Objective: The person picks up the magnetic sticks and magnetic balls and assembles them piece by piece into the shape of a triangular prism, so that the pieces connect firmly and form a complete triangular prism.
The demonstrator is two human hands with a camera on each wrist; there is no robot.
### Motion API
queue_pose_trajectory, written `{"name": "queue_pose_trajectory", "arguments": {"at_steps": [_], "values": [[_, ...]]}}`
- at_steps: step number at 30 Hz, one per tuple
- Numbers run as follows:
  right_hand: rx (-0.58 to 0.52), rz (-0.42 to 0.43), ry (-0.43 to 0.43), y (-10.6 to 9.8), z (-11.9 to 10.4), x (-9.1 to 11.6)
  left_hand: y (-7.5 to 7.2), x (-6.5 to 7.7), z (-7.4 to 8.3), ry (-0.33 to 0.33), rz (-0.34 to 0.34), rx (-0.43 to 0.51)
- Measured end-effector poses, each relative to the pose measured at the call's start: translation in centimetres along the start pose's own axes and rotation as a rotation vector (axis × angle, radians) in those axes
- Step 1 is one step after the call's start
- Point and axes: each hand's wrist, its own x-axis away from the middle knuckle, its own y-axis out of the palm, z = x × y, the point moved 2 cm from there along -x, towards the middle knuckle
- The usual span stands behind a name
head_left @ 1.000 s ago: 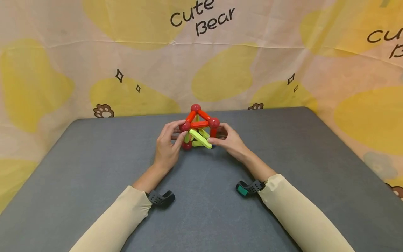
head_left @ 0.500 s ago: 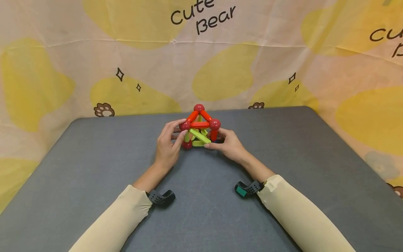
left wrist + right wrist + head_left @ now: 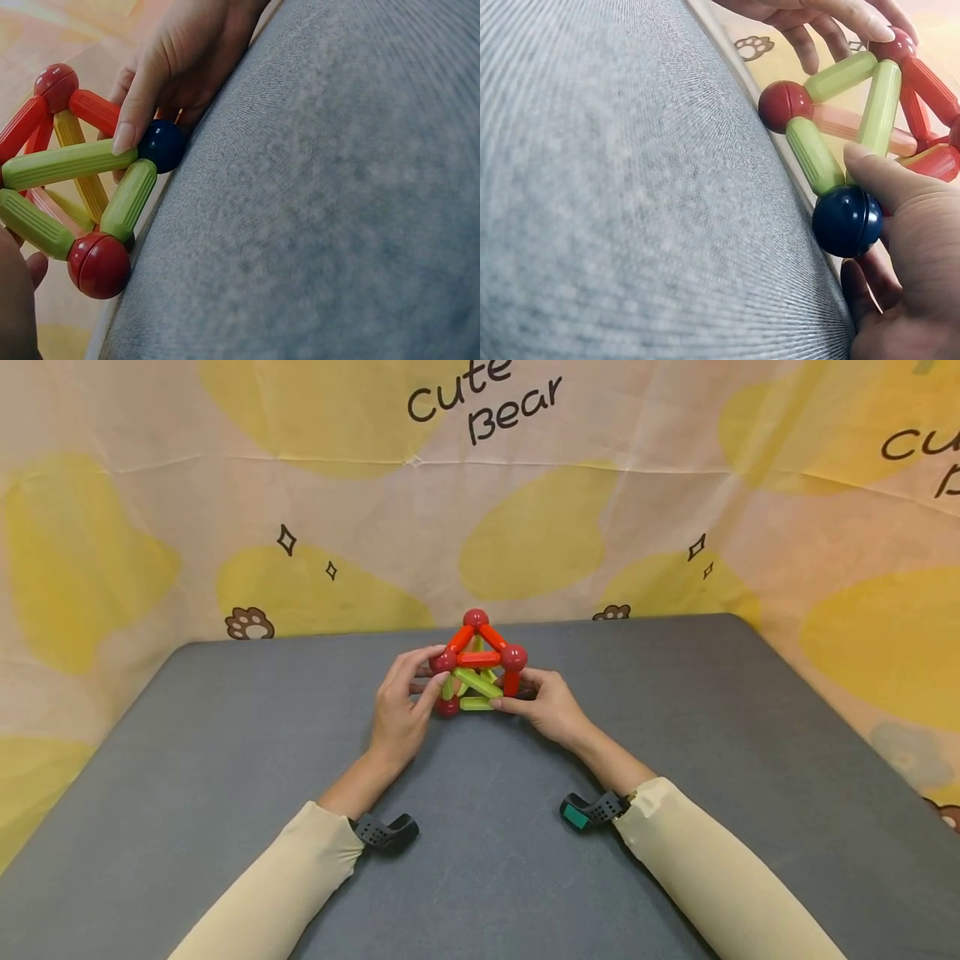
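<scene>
A frame of magnetic sticks and balls stands on the grey table [image 3: 465,827], with red sticks on top and light green ones below. My left hand [image 3: 400,706] holds its upper left red ball [image 3: 443,660] between thumb and fingers. Slanting down from that ball is a green stick [image 3: 477,682]; my right hand [image 3: 553,706] pinches its lower end. In the left wrist view that end meets a dark blue ball [image 3: 163,146] at the lower right corner. A lower red ball [image 3: 99,265] sits at the other front corner. Fingers partly hide the frame's back.
Behind the table hangs a patterned cloth [image 3: 540,535] with yellow patches and lettering. The table's far edge [image 3: 645,620] lies just beyond the frame. Each wrist wears a dark band, such as the right wrist's band [image 3: 596,810].
My right hand has shifted slightly left and down, bringing the slanted green stick's lower end from in front of the frame to the blue ball. The left hand keeps its hold.
</scene>
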Motion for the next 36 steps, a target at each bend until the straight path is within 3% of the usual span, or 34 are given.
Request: {"name": "queue_pose_trajectory", "arguments": {"at_steps": [4, 11, 14, 21, 36], "values": [[0.004, 0.007, -0.004, -0.1, 0.3, 0.2, 0.3, 0.2, 0.0, -0.043, -0.019, 0.003], [0.039, 0.025, 0.0, 0.3, 0.8, 0.4, 0.5, 0.9, -1.4, -0.317, -0.14, -0.024], [0.081, 0.023, 0.005, 0.8, 0.9, 0.5, 0.1, 1.3, -2.2, -0.373, -0.176, -0.039], [0.194, 0.022, -0.02, 1.5, 1.0, 0.7, -0.4, 2.1, -2.6, -0.394, -0.177, -0.049], [0.167, 0.067, -0.004, 1.4, 1.3, 1.1, -0.1, 2.5, -2.2, -0.401, -0.189, -0.07]]}}
